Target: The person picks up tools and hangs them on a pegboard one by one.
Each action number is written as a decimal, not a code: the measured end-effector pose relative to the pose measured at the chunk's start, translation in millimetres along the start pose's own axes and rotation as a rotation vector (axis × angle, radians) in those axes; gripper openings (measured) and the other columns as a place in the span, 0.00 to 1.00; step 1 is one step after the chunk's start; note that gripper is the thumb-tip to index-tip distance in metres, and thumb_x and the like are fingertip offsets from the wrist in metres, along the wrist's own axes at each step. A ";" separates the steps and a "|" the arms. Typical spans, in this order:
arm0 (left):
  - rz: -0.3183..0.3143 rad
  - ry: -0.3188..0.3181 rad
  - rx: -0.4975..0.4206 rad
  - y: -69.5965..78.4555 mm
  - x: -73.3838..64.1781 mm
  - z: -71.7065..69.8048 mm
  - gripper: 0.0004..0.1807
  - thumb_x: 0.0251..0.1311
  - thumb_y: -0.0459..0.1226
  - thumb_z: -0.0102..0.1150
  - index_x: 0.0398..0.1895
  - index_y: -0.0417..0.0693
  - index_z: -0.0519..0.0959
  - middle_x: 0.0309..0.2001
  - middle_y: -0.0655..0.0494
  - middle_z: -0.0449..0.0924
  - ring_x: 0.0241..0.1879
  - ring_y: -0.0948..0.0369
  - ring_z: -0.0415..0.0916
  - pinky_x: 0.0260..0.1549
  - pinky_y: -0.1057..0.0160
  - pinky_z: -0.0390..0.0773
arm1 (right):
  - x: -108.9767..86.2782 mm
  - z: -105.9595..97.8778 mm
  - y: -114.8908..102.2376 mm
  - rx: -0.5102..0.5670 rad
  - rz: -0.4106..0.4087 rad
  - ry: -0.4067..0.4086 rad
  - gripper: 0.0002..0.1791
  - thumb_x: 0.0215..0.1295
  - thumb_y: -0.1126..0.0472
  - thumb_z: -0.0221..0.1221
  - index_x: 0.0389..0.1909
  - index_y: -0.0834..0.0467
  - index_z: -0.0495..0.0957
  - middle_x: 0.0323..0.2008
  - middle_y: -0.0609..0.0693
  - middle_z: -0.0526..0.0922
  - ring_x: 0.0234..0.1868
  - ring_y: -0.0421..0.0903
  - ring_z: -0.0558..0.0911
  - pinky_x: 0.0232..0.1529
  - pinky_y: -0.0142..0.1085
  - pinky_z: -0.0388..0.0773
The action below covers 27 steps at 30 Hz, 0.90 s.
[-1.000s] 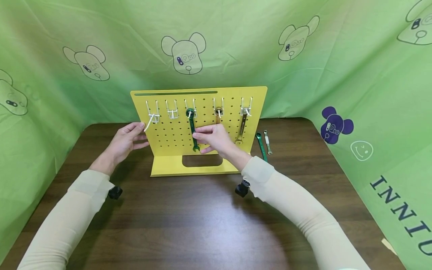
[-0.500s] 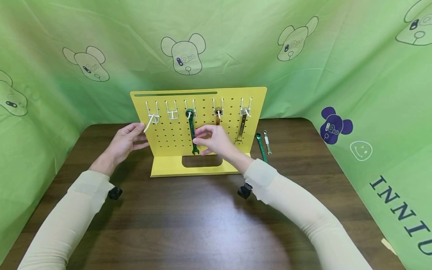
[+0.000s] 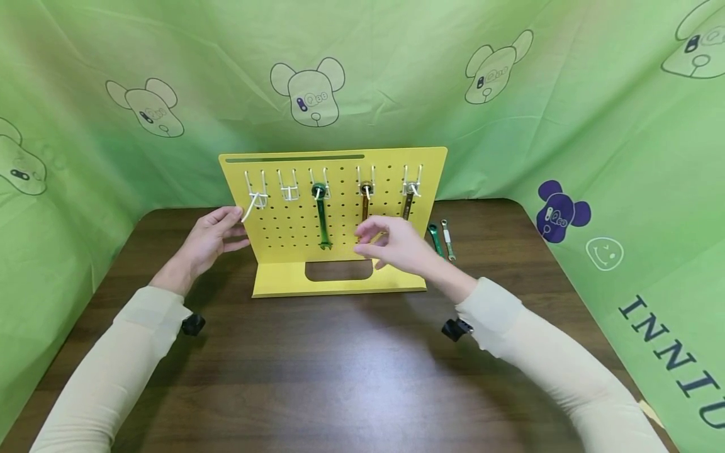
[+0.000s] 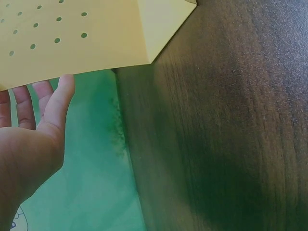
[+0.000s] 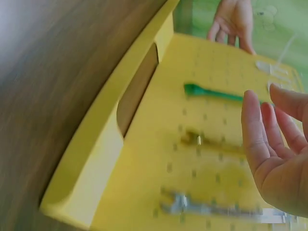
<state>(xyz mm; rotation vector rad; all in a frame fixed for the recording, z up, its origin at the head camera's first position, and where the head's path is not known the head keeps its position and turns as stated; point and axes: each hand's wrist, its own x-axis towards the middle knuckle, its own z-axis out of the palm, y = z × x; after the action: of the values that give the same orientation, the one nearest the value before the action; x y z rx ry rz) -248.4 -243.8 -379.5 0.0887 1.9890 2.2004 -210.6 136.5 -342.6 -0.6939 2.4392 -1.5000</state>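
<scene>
A yellow pegboard (image 3: 294,251) stands upright on the table. My left hand (image 3: 211,239) holds its left edge, the thumb at the rim and the fingers partly hidden behind the board. A green wrench (image 3: 323,220) hangs from the middle hook. To its right hang a bronze-coloured wrench (image 3: 365,206) and a dark silvery wrench (image 3: 408,205), their lower parts hidden by my right hand (image 3: 399,245) in the head view. That hand is in front of the board, thumb and fingers apart, with nothing between them. The right wrist view shows the silvery wrench (image 5: 221,209) blurred.
Two white hooks at the left, an outer hook (image 3: 257,198) and an inner hook (image 3: 289,190), bear nothing. Right of the board, another green wrench (image 3: 434,236) and a small silver wrench (image 3: 448,240) lie on the brown table (image 3: 317,377). A green curtain (image 3: 396,107) surrounds the table.
My right hand has let go of the green wrench and moved right, away from it. The wrench now hangs freely from its hook. My left hand has stayed at the board's edge.
</scene>
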 end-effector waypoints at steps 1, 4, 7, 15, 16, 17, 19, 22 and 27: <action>0.001 -0.002 -0.002 0.0 -0.1 0.0 0.14 0.64 0.48 0.56 0.43 0.48 0.79 0.43 0.53 0.77 0.42 0.57 0.77 0.52 0.46 0.75 | -4.2 -6.9 1.7 -0.015 0.007 0.009 0.18 0.59 0.60 0.66 0.48 0.60 0.76 0.39 0.55 0.80 0.31 0.49 0.84 0.25 0.44 0.85; 0.001 -0.005 -0.005 0.1 -0.5 0.2 0.13 0.64 0.47 0.56 0.43 0.49 0.79 0.43 0.53 0.77 0.42 0.57 0.77 0.53 0.45 0.74 | -16.7 -29.5 9.7 -0.055 0.051 0.043 0.20 0.59 0.58 0.67 0.50 0.62 0.75 0.40 0.55 0.80 0.32 0.50 0.83 0.26 0.43 0.85; 0.002 -0.005 -0.008 0.0 -0.7 0.2 0.13 0.64 0.47 0.56 0.42 0.49 0.79 0.42 0.54 0.77 0.41 0.57 0.77 0.53 0.44 0.74 | -25.0 -54.5 30.9 -0.077 0.089 0.096 0.24 0.58 0.53 0.68 0.51 0.60 0.76 0.40 0.54 0.80 0.31 0.50 0.83 0.26 0.42 0.85; 0.000 -0.006 -0.017 -0.1 0.7 -1.9 0.13 0.64 0.47 0.57 0.43 0.49 0.80 0.42 0.54 0.78 0.41 0.57 0.77 0.52 0.45 0.75 | -45.0 -108.0 82.4 -0.106 0.223 0.230 0.27 0.58 0.51 0.67 0.55 0.59 0.73 0.45 0.58 0.78 0.40 0.48 0.82 0.36 0.44 0.85; 0.002 -0.005 -0.018 0.1 0.7 -2.0 0.13 0.64 0.47 0.57 0.43 0.49 0.80 0.42 0.54 0.78 0.41 0.57 0.77 0.53 0.45 0.74 | -46.7 -112.3 88.9 -0.124 0.233 0.240 0.28 0.58 0.50 0.67 0.56 0.59 0.73 0.47 0.58 0.78 0.42 0.49 0.81 0.39 0.44 0.84; 0.002 -0.004 -0.019 0.2 0.7 -2.1 0.13 0.63 0.47 0.57 0.43 0.49 0.80 0.42 0.54 0.78 0.41 0.57 0.77 0.53 0.44 0.74 | -48.3 -116.2 95.2 -0.145 0.243 0.248 0.29 0.58 0.49 0.66 0.57 0.59 0.72 0.49 0.59 0.77 0.45 0.50 0.80 0.42 0.45 0.83; 0.002 0.000 -0.020 0.5 0.7 -1.9 0.13 0.63 0.47 0.57 0.43 0.49 0.80 0.42 0.55 0.78 0.41 0.57 0.77 0.52 0.45 0.75 | -51.2 -122.4 106.8 -0.176 0.259 0.257 0.30 0.60 0.50 0.65 0.59 0.59 0.70 0.55 0.61 0.75 0.52 0.54 0.77 0.49 0.48 0.79; 0.003 -0.013 -0.030 0.6 0.9 -1.6 0.12 0.64 0.46 0.56 0.42 0.50 0.80 0.42 0.55 0.78 0.41 0.58 0.77 0.52 0.46 0.76 | -54.1 -128.9 123.2 -0.205 0.278 0.258 0.34 0.61 0.51 0.65 0.64 0.62 0.66 0.62 0.63 0.69 0.59 0.60 0.71 0.58 0.51 0.72; 0.001 -0.036 -0.052 0.9 0.7 -1.6 0.09 0.65 0.44 0.56 0.40 0.50 0.80 0.41 0.55 0.78 0.40 0.58 0.77 0.53 0.46 0.74 | -51.2 -132.4 146.8 -0.122 0.326 0.241 0.41 0.61 0.53 0.65 0.68 0.65 0.58 0.68 0.64 0.60 0.62 0.64 0.67 0.58 0.52 0.72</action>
<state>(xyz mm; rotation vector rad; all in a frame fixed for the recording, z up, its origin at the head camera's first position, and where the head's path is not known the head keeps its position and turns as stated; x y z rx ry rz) -249.4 -245.3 -378.8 0.1218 1.9121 2.2336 -260.9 321.1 -413.9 -0.1248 2.6741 -1.3820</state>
